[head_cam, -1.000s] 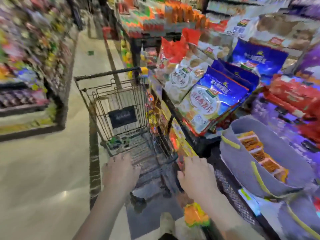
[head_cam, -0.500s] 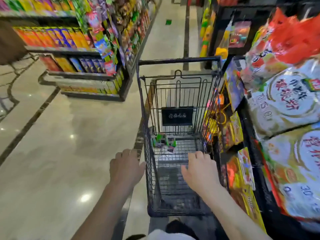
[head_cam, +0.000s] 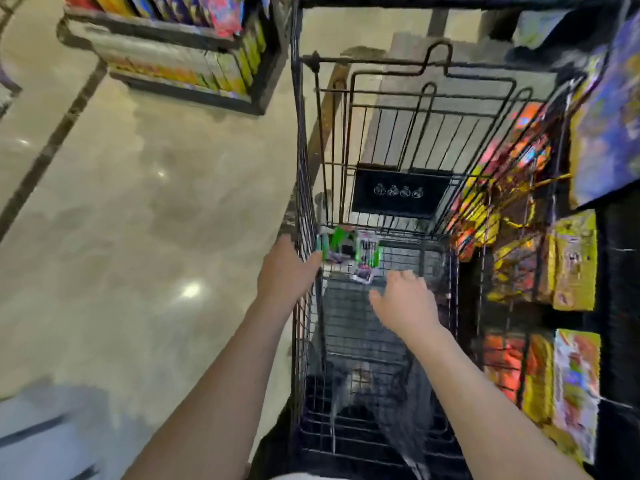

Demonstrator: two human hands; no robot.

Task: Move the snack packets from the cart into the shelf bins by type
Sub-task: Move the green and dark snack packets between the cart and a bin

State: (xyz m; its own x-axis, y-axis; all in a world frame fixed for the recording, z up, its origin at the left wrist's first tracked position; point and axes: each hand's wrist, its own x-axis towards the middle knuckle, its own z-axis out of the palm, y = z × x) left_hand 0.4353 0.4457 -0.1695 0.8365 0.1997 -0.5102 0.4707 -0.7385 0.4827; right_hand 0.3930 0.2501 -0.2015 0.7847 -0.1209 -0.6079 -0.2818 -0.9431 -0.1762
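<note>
Lying in the far left corner of the wire shopping cart (head_cam: 304, 188) are green and purple snack packets (head_cam: 349, 252); grey fabric (head_cam: 398, 393) fills its near end. The right hand (head_cam: 408, 306) hovers inside just short of them, fingers loosely bent, empty. The left hand (head_cam: 284, 275) lies against the cart's left wall, its grip unclear.

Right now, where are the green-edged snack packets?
Head view: the green-edged snack packets lie in the far left corner of the black wire cart, below the black placard, just ahead of the right hand.
</note>
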